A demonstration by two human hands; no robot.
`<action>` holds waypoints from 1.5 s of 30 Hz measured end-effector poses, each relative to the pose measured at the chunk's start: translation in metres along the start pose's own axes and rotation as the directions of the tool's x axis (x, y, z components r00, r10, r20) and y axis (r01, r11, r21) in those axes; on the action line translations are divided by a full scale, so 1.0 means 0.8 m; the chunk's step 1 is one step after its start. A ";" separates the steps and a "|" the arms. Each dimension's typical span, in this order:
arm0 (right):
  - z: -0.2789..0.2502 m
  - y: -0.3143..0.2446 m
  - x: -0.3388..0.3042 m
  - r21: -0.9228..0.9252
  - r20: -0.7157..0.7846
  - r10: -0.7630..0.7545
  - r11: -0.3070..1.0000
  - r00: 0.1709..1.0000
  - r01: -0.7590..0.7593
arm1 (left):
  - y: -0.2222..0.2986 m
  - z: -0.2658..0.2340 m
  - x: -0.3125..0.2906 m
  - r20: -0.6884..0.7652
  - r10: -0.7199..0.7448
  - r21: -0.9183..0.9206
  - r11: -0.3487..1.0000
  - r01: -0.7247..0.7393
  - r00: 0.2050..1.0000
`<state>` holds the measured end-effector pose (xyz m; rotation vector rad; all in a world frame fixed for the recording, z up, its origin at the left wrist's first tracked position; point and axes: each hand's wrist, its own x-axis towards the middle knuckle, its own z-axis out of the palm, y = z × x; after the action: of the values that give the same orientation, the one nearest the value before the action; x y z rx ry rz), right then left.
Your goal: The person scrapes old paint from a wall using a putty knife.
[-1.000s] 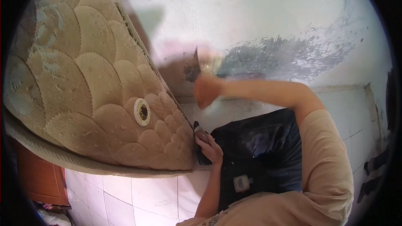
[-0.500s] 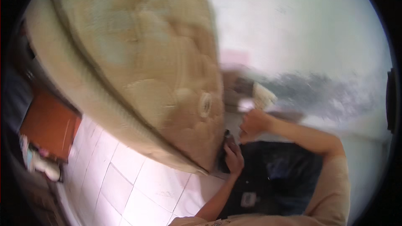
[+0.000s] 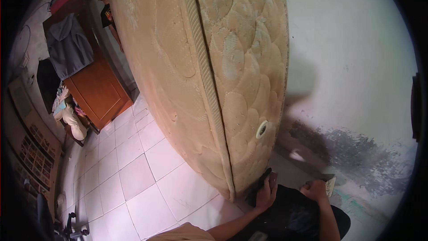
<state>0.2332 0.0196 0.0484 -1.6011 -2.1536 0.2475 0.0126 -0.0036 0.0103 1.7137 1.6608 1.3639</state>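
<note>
Head view: cream flat tool (image 3: 330, 186) held in closed right hand (image 3: 315, 190); small dark object (image 3: 273, 178) gripped in left hand (image 3: 266, 197) — just beside lower corner of upright mattress (image 3: 243, 89), which could be toppled if knocked. Beyond — wall (image 3: 352, 62) with peeling patch (image 3: 370, 158).

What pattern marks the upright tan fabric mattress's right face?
The mattress face has overlapping scallops; best view: head.

Mattress (image 3: 165, 62): quilted cloth, matt, stitched, rough w/ specks; edging (image 3: 206, 76) ribbed cloth. 1 oval vent (image 3: 261, 129): hard plastic look, smooth. Wall (image 3: 352, 40): painted plaster, matt, mostly smooth; dark patch (image 3: 356, 154) rough & flaky. Floor tiles (image 3: 147, 196): ceramic look, smooth, semi-gloss. Cabinet (image 3: 100, 93): wood, slight sheen. Hooded jacket (image 3: 69, 47): soft cloth, matt. Pale tool (image 3: 330, 186) in R hand (image 3: 315, 190): matt, mat'l unclear.
</note>
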 end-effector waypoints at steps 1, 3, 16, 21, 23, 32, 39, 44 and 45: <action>-0.002 0.003 0.000 0.004 0.081 0.154 0.988 0.985 -0.155 | 0.002 0.000 0.001 -0.010 -0.001 0.004 1.000 0.001 1.000; -0.011 0.003 0.002 0.008 0.157 0.228 0.973 0.961 -0.232 | 0.005 -0.003 0.001 0.047 -0.074 0.038 0.997 0.072 0.996; -0.027 -0.008 -0.020 -0.026 0.240 0.270 0.962 0.933 -0.272 | 0.022 -0.011 -0.001 0.095 -0.072 0.025 0.997 0.070 0.993; -0.023 -0.008 -0.021 0.092 0.149 0.207 0.971 0.967 -0.222 | 0.018 -0.009 -0.003 0.132 -0.120 0.103 0.989 0.107 0.984; -0.030 -0.013 -0.022 0.099 0.120 0.205 0.971 0.971 -0.217 | 0.022 -0.009 -0.003 0.139 -0.127 0.099 0.989 0.114 0.982; -0.046 -0.031 -0.023 0.167 0.061 0.211 0.961 0.976 -0.219 | 0.024 -0.013 -0.002 0.131 -0.118 0.089 0.990 0.107 0.984; -0.042 -0.026 -0.023 0.153 0.005 0.184 0.971 0.983 -0.182 | 0.021 -0.007 -0.002 0.111 -0.102 0.088 0.992 0.092 0.989; -0.041 -0.027 -0.022 0.116 0.030 0.192 0.974 0.981 -0.194 | 0.017 -0.007 -0.004 0.101 -0.089 0.084 0.993 0.080 0.991; -0.043 -0.029 -0.022 0.108 0.033 0.207 0.972 0.978 -0.209 | 0.018 -0.008 -0.004 0.104 -0.095 0.091 0.992 0.086 0.990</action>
<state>0.2328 -0.0084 0.0836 -1.7670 -1.9500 0.4435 0.0157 -0.0121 0.0234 1.7048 1.7376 1.1532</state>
